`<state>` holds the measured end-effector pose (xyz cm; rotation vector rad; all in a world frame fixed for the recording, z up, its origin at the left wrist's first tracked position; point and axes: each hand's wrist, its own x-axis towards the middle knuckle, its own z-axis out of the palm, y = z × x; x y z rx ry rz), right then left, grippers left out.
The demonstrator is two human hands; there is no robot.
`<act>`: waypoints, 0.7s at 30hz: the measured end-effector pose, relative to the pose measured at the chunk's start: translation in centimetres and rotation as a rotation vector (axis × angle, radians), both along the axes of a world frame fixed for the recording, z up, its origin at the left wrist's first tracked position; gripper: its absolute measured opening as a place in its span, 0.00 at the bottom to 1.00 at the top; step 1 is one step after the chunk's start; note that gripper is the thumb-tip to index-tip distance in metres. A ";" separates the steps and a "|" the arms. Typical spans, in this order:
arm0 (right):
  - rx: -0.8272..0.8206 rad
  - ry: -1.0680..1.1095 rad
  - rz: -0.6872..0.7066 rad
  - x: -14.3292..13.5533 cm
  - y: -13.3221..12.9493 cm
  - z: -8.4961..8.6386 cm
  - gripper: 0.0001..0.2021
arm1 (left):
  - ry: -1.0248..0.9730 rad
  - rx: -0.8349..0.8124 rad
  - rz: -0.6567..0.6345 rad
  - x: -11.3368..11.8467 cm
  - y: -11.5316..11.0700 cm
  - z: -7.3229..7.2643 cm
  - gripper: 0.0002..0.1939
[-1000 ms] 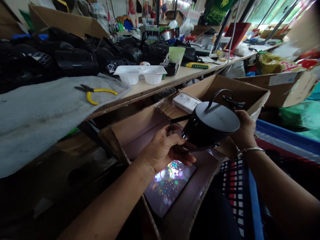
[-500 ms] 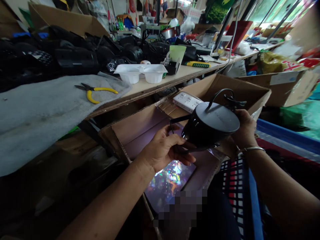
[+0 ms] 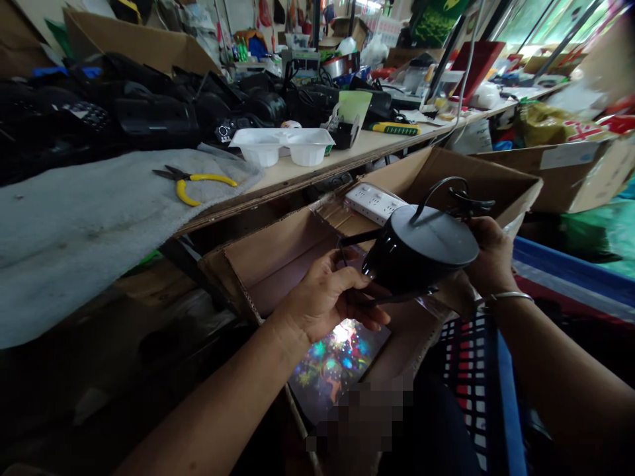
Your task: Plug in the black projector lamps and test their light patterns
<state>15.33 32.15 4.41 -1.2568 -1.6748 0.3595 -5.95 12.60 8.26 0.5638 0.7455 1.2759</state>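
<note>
A black projector lamp point(image 3: 411, 258) with a round flat back is tilted downward over an open cardboard box point(image 3: 278, 254). It throws a bright, coloured pattern point(image 3: 335, 367) with a reindeer shape onto a surface inside the box. Thumb and fingers of my left hand point(image 3: 327, 291) close on the lamp's bracket at its near left side. At the lamp's right, my right hand point(image 3: 491, 254) is closed, its fingers largely hidden behind the lamp and a looped black cable point(image 3: 466, 198). A white power strip point(image 3: 374, 203) lies behind the lamp.
Yellow-handled pliers point(image 3: 196, 185) rest on a grey cloth point(image 3: 99, 211) on the bench. A white plastic tray point(image 3: 282, 145), a green cup point(image 3: 353, 109) and a pile of black lamps point(image 3: 153, 119) stand further back. A blue basket point(image 3: 508, 396) is at my right.
The projected pattern inside the box differs in colours and shapes, with a brighter white spot near its top. Both hands and the lamp hold nearly the same pose; the whole view has shifted slightly.
</note>
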 end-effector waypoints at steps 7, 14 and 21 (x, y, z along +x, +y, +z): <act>-0.053 0.102 0.080 0.2 0.4 -0.1 0.14 | 0.016 0.030 -0.019 0.0 0.0 -0.2 0.16; -0.118 0.182 0.096 0.0 0.2 0.5 0.16 | -0.011 0.007 -0.011 0.1 0.1 -0.2 0.17; -0.073 0.069 0.081 0.3 0.6 0.2 0.13 | -0.020 0.008 -0.035 -0.3 0.0 -0.1 0.18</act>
